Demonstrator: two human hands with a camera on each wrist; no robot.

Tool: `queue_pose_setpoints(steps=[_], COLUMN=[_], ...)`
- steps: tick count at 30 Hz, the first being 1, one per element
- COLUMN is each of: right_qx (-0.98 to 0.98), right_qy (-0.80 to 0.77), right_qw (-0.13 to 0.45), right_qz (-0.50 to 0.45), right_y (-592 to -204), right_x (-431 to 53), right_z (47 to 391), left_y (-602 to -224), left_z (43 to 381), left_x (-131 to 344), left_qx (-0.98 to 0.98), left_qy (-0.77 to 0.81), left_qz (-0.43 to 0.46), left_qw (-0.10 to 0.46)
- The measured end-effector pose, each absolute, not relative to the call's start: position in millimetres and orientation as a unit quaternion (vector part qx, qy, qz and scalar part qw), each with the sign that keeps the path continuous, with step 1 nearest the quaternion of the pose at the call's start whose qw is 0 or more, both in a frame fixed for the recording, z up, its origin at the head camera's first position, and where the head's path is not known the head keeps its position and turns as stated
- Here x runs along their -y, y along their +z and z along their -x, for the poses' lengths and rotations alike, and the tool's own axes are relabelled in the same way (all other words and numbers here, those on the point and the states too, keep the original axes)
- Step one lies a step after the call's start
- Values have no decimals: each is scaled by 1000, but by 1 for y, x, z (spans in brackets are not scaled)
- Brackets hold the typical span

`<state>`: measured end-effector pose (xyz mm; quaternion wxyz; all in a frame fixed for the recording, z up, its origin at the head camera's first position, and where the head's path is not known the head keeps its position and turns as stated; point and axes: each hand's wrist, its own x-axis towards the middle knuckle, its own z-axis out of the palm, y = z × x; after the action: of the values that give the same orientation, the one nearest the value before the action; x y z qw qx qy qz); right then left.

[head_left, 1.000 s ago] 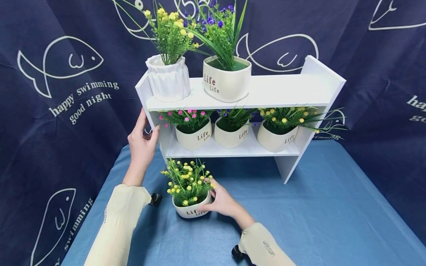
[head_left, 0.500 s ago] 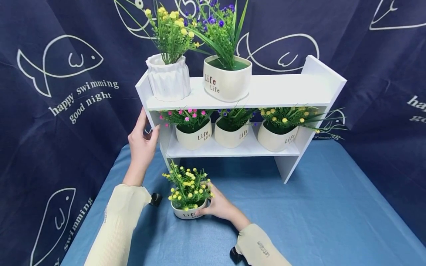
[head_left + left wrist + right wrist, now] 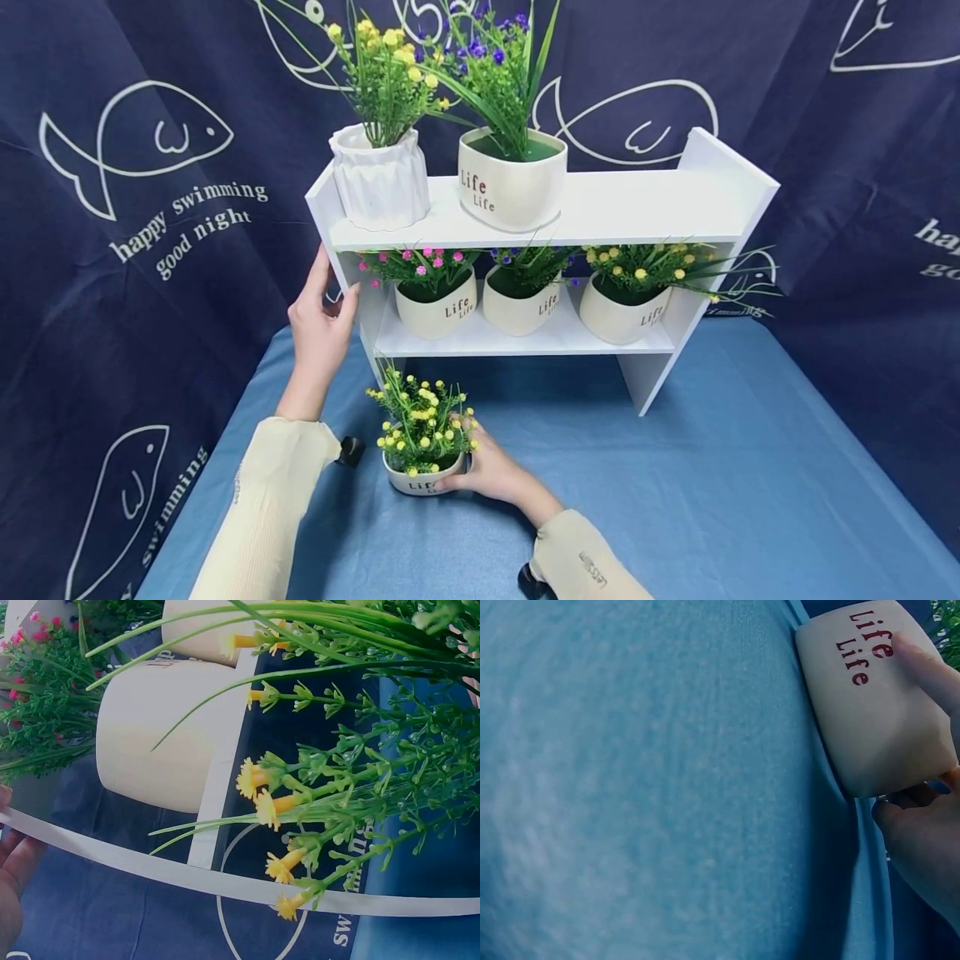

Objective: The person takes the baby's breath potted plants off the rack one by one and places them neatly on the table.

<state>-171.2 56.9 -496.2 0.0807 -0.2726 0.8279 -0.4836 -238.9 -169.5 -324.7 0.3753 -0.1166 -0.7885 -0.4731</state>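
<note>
My right hand (image 3: 487,468) grips the right side of a cream pot (image 3: 416,483) of yellow artificial flowers, thumb on the front and fingers behind. Down at the blue tablecloth, this pot stands in front of the white shelf's left end. In the right wrist view the thumb lies by the "Life" print on the pot (image 3: 877,712). My left hand (image 3: 318,333) holds the left side panel of the white shelf (image 3: 637,204), thumb in front, other fingers behind. The panel's edge (image 3: 135,859) and part of that hand (image 3: 13,885) show in the left wrist view.
On the top board stand a white fluted pot (image 3: 381,187) with yellow flowers and a cream pot (image 3: 513,187) with purple ones. Below are pots with pink (image 3: 438,312), purple (image 3: 521,307) and yellow flowers (image 3: 622,312). A dark fish-print curtain (image 3: 172,317) hangs behind.
My right hand has shifted slightly left and toward me with the pot of yellow flowers, mostly in the first half second. My left hand stays on the shelf panel.
</note>
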Motion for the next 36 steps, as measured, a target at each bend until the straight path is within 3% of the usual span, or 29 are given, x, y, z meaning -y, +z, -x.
queue_pose_setpoints(steps=[7,11,18,31,36], right_qx=[-831,-835,-822,-762,-741], right_qy=[-486,-487,-516,-588,-590], right_qw=[129,117,-13,-237,-290], right_qz=[240,229,240,131,136], right_y=[-484,-471,-442,-364,-335], right_x=[-62,-69,-83,-91,-98], right_z=[166,166,168,161,159], left_y=[-325,-325,-325,-326,-326], left_z=[238,239,239,239,240], left_x=[170,170,171,171,170], left_qx=[787,785,781,783,781], left_qy=[-477,-480,-481,-484,-487], left_qz=[116,119,120,119,125], left_qw=[374,374,380,371,371])
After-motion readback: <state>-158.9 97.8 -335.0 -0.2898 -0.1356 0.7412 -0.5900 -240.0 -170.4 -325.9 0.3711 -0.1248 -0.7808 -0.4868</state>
